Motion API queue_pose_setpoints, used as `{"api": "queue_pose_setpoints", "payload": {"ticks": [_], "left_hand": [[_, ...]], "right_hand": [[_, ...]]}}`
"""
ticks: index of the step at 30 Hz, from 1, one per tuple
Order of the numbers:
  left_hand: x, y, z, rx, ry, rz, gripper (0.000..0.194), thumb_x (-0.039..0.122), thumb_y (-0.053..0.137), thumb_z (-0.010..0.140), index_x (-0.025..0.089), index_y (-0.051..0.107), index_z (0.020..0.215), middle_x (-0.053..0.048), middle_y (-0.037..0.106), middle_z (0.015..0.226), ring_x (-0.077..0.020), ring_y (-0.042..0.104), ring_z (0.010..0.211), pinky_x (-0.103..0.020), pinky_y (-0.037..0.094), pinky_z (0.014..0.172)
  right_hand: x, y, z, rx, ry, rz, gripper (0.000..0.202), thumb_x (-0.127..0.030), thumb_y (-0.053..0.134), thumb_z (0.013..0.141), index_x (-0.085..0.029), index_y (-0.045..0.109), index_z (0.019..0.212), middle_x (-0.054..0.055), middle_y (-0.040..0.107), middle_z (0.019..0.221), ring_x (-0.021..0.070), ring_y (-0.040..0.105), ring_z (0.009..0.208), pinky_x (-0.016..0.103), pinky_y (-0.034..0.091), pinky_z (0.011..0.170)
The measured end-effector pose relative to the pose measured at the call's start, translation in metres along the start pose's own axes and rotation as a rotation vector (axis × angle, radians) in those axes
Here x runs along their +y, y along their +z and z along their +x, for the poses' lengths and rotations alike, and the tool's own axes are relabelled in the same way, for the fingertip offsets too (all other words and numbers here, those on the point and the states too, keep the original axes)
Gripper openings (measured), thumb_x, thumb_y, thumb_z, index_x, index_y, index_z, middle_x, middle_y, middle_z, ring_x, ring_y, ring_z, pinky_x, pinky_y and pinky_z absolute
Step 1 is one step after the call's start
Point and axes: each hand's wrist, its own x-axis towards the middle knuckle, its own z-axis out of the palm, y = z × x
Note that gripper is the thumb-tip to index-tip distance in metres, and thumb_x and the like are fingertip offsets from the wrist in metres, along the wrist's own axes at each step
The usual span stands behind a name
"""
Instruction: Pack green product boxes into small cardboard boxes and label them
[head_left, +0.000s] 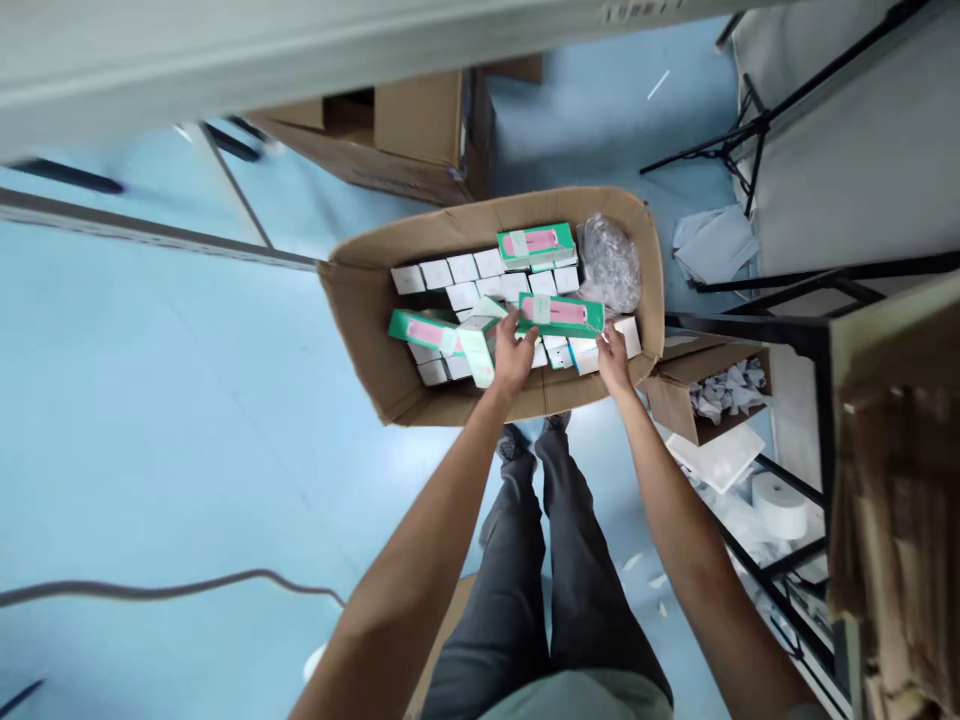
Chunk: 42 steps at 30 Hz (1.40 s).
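Note:
A large open cardboard box (pixel 360 340) stands on the floor in front of my feet, with many small white and green boxes inside. My left hand (pixel 514 355) and my right hand (pixel 613 358) grip opposite ends of a green box with a pink item pictured on it (pixel 559 314). Another such green box (pixel 535 245) lies flat on the upright white-topped boxes (pixel 462 268) behind. To the left, a third green box (pixel 420 330) lies at a slant beside a tilted pale box (pixel 478 350). Clear plastic wrap (pixel 609 262) fills the far right corner.
Another open carton (pixel 420 125) stands behind. On the right are a black-framed rack (pixel 821 400), a small carton of crumpled paper (pixel 727 390), a white roll (pixel 780 505) and a tripod (pixel 757 125). A cable (pixel 187 585) crosses the floor at left.

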Motion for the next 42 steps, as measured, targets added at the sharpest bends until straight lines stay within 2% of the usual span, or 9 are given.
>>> {"api": "queue_pose_setpoints", "payload": {"ticks": [8, 12, 17, 21, 25, 29, 33, 38, 42], "left_hand": [[0.162, -0.047, -0.133, 0.036, 0.093, 0.051, 0.057, 0.051, 0.081, 0.095, 0.024, 0.071, 0.144, -0.017, 0.057, 0.148, -0.0326, 0.058, 0.149, -0.050, 0.046, 0.130], [0.242, -0.070, -0.188, -0.039, 0.211, 0.021, 0.057, 0.057, 0.078, 0.099, 0.027, 0.070, 0.147, -0.015, 0.059, 0.149, -0.0303, 0.057, 0.151, -0.047, 0.044, 0.131], [0.333, -0.105, -0.273, -0.138, 0.485, 0.077, 0.058, 0.062, 0.070, 0.105, 0.025, 0.071, 0.150, -0.017, 0.064, 0.150, -0.0318, 0.059, 0.150, -0.048, 0.042, 0.134], [0.380, -0.118, -0.361, -0.319, 0.653, 0.177, 0.061, 0.062, 0.060, 0.111, 0.022, 0.068, 0.156, -0.018, 0.064, 0.152, -0.0304, 0.060, 0.149, -0.047, 0.043, 0.134], [0.390, -0.112, -0.450, -0.603, 0.741, 0.161, 0.062, 0.063, 0.059, 0.112, 0.024, 0.067, 0.159, -0.018, 0.062, 0.153, -0.0304, 0.059, 0.151, -0.045, 0.045, 0.133], [0.375, -0.091, -0.531, -0.934, 0.700, 0.127, 0.065, 0.068, 0.062, 0.110, 0.026, 0.067, 0.159, -0.016, 0.060, 0.156, -0.0291, 0.061, 0.149, -0.041, 0.052, 0.126], [0.354, -0.068, -0.610, -1.239, 0.712, 0.163, 0.068, 0.070, 0.065, 0.107, 0.024, 0.069, 0.157, -0.017, 0.061, 0.155, -0.0289, 0.066, 0.144, -0.038, 0.057, 0.120], [0.313, -0.031, -0.717, -1.554, 0.707, 0.184, 0.070, 0.071, 0.069, 0.104, 0.023, 0.069, 0.155, -0.018, 0.061, 0.154, -0.0302, 0.070, 0.140, -0.040, 0.059, 0.120], [0.256, 0.000, -0.812, -1.767, 0.694, 0.242, 0.070, 0.069, 0.072, 0.103, 0.022, 0.070, 0.155, -0.018, 0.061, 0.153, -0.0310, 0.070, 0.140, -0.043, 0.058, 0.123]], "right_hand": [[-0.119, -0.063, -0.150, 0.141, 0.036, 0.159, 0.061, -0.052, 0.065, 0.099, -0.020, 0.069, 0.150, 0.020, 0.059, 0.160, 0.0329, 0.059, 0.147, 0.053, 0.049, 0.129], [-0.164, -0.097, -0.223, 0.215, 0.020, 0.188, 0.055, -0.047, 0.061, 0.099, -0.019, 0.070, 0.145, 0.019, 0.065, 0.154, 0.0305, 0.065, 0.139, 0.049, 0.052, 0.125], [-0.196, -0.138, -0.345, 0.382, -0.082, 0.318, 0.051, -0.050, 0.059, 0.099, -0.022, 0.071, 0.141, 0.016, 0.069, 0.148, 0.0294, 0.066, 0.137, 0.050, 0.052, 0.124], [-0.194, -0.181, -0.460, 0.606, -0.166, 0.447, 0.053, -0.056, 0.063, 0.098, -0.023, 0.073, 0.139, 0.014, 0.070, 0.147, 0.0291, 0.065, 0.140, 0.051, 0.048, 0.129], [-0.171, -0.227, -0.576, 0.881, -0.157, 0.533, 0.049, -0.059, 0.069, 0.098, -0.027, 0.075, 0.135, 0.012, 0.071, 0.141, 0.0302, 0.068, 0.136, 0.054, 0.051, 0.128], [-0.139, -0.260, -0.680, 1.191, -0.135, 0.506, 0.045, -0.059, 0.068, 0.103, -0.029, 0.076, 0.135, 0.012, 0.069, 0.140, 0.0294, 0.067, 0.136, 0.050, 0.057, 0.121], [-0.100, -0.273, -0.764, 1.480, -0.064, 0.500, 0.046, -0.058, 0.066, 0.106, -0.029, 0.075, 0.140, 0.013, 0.066, 0.142, 0.0293, 0.066, 0.137, 0.048, 0.061, 0.116], [-0.029, -0.272, -0.845, 1.773, 0.046, 0.592, 0.047, -0.058, 0.064, 0.107, -0.029, 0.074, 0.142, 0.014, 0.065, 0.142, 0.0309, 0.065, 0.139, 0.051, 0.059, 0.119], [0.045, -0.270, -0.908, 1.951, 0.143, 0.665, 0.047, -0.056, 0.064, 0.106, -0.029, 0.072, 0.144, 0.014, 0.064, 0.144, 0.0303, 0.065, 0.139, 0.050, 0.060, 0.119]]}}
